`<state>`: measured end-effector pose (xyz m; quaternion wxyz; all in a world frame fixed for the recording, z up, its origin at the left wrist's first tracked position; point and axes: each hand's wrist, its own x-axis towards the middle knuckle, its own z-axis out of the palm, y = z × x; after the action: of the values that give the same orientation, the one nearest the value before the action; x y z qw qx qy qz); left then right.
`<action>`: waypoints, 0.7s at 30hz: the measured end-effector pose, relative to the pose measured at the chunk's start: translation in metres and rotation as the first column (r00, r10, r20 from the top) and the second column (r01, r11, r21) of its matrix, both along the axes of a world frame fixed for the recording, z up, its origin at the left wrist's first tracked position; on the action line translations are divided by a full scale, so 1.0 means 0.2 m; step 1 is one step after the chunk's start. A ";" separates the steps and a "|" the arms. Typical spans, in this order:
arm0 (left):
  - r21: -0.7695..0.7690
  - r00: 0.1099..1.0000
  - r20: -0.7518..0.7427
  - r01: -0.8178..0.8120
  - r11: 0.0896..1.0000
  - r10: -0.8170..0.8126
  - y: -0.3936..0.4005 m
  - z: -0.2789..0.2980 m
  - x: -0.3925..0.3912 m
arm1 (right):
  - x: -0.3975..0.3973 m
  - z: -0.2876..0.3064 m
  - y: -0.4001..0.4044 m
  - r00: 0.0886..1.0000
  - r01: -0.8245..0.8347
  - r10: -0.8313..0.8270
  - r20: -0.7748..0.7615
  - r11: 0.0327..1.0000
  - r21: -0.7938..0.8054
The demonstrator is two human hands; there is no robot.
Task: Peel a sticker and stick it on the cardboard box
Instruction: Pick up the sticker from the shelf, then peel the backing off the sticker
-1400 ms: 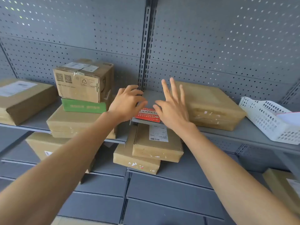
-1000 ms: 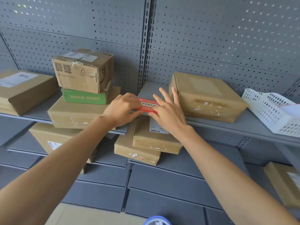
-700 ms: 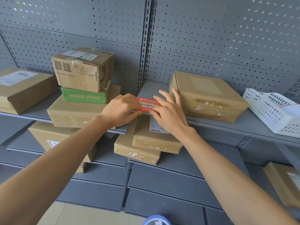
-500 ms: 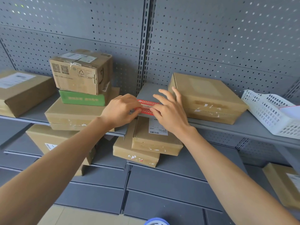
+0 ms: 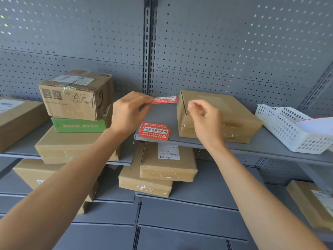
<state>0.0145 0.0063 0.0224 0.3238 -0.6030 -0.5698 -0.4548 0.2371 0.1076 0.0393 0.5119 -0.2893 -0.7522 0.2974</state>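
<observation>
Around the grey shelf [image 5: 261, 147] there are nine brown cardboard boxes [image 5: 216, 112], one green box [image 5: 79, 125], one white plastic basket [image 5: 288, 130], two hands [image 5: 128, 112], one held red sticker strip [image 5: 164, 100] and one red sticker stack [image 5: 155, 131].

head cam | faces forward, slightly down | close to shelf [image 5: 243, 147] | single view

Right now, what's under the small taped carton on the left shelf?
The taped carton sits on a green box, itself on a flat brown box. Their covered tops can't be seen.
</observation>
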 end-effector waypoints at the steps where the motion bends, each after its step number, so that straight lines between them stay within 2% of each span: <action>1: 0.034 1.000 0.001 0.009 0.999 -0.009 0.02 0.03 0.02 | 0.02 0.03 -0.01 0.999 -0.031 0.030 -0.018 0.996 -0.083; 4: 0.108 0.997 -0.048 0.068 0.992 -0.063 0.07 0.11 0.09 | 0.07 0.09 -0.02 0.995 -0.101 0.099 -0.024 0.958 -0.268; 8: 0.131 0.985 -0.145 0.110 0.985 -0.091 0.13 0.17 0.16 | 0.12 0.14 -0.04 0.965 -0.249 0.185 -0.187 0.871 -0.423; 11: 0.141 0.978 -0.185 0.125 0.982 -0.098 0.18 0.18 0.21 | 0.16 0.18 -0.04 0.947 -0.290 0.192 -0.259 0.858 -0.423; 21: 0.141 0.966 -0.231 0.148 0.979 -0.113 0.29 0.19 0.30 | 0.30 0.21 0.00 0.950 -0.260 0.157 -0.269 0.878 -0.402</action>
<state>0.0742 0.0643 0.0607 0.4009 -0.6589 -0.4516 -0.4486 0.2965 0.1067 0.0806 0.4827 -0.2762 -0.6302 0.5418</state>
